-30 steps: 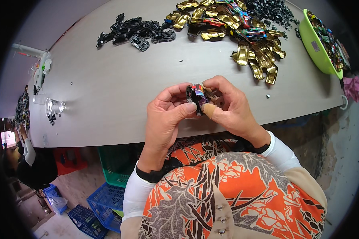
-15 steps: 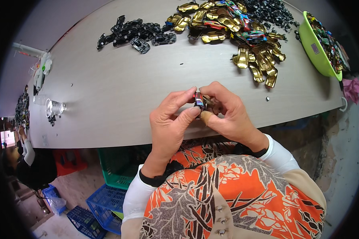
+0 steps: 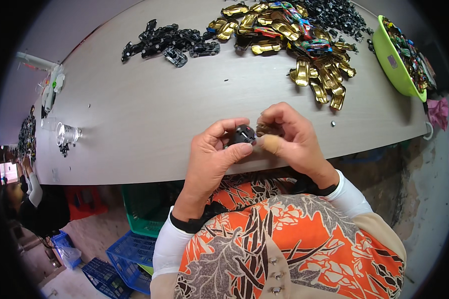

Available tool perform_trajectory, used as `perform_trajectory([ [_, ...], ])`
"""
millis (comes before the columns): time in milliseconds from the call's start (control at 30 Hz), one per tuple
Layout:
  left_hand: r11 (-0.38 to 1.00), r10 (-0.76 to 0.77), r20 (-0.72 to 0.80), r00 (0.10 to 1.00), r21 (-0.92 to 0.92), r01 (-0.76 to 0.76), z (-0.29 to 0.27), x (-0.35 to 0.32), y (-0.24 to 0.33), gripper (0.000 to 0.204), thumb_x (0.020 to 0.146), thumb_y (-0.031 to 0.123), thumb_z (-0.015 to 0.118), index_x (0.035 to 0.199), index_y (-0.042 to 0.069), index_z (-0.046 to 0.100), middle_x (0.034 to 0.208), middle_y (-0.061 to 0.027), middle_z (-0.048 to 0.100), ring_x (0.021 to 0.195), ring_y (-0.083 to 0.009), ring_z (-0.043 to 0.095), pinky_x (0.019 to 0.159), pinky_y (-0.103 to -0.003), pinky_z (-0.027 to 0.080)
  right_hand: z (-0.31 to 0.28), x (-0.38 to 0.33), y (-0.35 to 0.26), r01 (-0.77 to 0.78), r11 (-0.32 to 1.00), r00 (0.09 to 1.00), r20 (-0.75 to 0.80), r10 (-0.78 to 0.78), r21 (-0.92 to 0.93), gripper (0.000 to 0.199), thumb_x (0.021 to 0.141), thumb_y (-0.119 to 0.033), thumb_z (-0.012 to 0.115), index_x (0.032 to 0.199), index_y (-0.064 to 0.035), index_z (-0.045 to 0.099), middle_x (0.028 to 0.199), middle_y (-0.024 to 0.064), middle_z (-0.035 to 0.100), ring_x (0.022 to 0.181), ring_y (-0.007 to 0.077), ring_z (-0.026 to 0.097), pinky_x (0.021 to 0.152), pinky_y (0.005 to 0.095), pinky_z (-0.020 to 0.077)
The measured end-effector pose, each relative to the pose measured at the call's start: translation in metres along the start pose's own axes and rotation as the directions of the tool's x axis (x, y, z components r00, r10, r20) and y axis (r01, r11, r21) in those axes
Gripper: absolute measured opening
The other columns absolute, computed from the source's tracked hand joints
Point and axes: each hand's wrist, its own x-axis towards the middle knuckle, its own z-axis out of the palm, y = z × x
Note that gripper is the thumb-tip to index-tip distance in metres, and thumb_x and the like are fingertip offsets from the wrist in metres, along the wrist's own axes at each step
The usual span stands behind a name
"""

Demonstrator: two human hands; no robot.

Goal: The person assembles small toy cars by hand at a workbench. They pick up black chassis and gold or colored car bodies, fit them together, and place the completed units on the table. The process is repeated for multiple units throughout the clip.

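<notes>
Your two hands meet just above the near edge of a long grey table (image 3: 149,124), at the centre of the view. Your left hand (image 3: 212,159) pinches a small black toy car part (image 3: 243,134) between thumb and forefinger; it is closed on that piece. Your right hand (image 3: 289,142) sits touching it at about three o'clock, fingers curled shut around something small and brownish (image 3: 268,129) that is too hidden to name. The black part's long axis seems to run roughly from nine to three o'clock, its right end pointing into your right fingertips, so the two pieces lie end to end and the right hand is as close as the left. Farther off, at about one o'clock, a heap of gold toy car bodies (image 3: 319,74) spreads over the table, with a few painted ones mixed in. At eleven o'clock lies a cluster of black car frames (image 3: 169,42). A green bowl (image 3: 391,65) of small parts stands at two o'clock, near the table's right end.
</notes>
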Motion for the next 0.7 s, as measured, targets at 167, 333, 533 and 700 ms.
perform_trajectory([
  [167,0.995,-0.089,0.019,0.996,0.048,0.088,-0.002,-0.003,0.003,0.025,0.074,-0.001,0.069,0.097,-0.001,0.059,0.085,-0.0047,0.060,0.064,-0.0093,0.058,0.054,-0.019,0.047,-0.021,0.006,-0.011,-0.165,0.985,0.965,0.217,0.150,0.054,0.005,0.083,-0.005,0.060,0.082,-0.0008,0.057,0.083,0.0001,0.051,0.066,0.0041,0.047,0.053,0.0195,0.0383],
  [333,0.984,-0.153,0.065,0.986,0.098,0.146,0.000,-0.007,0.006,0.022,0.072,-0.001,0.069,0.093,0.000,0.061,0.080,-0.0011,0.061,0.064,-0.0038,0.053,0.056,-0.018,0.044,-0.018,0.009,-0.017,-0.188,0.982,0.914,0.363,0.179,-0.009,0.003,0.078,-0.002,0.060,0.078,0.0002,0.058,0.082,0.0005,0.051,0.066,0.0064,0.047,0.057,0.0209,0.0374],
  [533,0.979,-0.144,0.050,0.988,0.156,0.134,0.007,-0.011,0.002,0.018,0.074,-0.001,0.067,0.091,0.000,0.060,0.075,0.0009,0.058,0.061,-0.0025,0.051,0.052,-0.016,0.041,-0.016,0.004,-0.015,-0.166,0.947,0.905,0.339,0.257,-0.275,0.005,0.074,0.001,0.061,0.076,0.0010,0.056,0.074,0.0044,0.052,0.064,0.0105,0.048,0.057,0.0256,0.0382],
  [700,0.963,-0.097,-0.026,0.995,0.251,0.100,0.009,-0.010,-0.007,0.016,0.076,0.000,0.064,0.092,0.000,0.059,0.074,0.0015,0.057,0.061,-0.0025,0.050,0.053,-0.016,0.041,-0.002,-0.004,0.000,0.087,0.879,0.979,0.205,0.013,-0.469,0.006,0.072,0.005,0.058,0.074,0.0020,0.053,0.069,0.0104,0.053,0.060,0.0171,0.050,0.053,0.0297,0.0388],
])
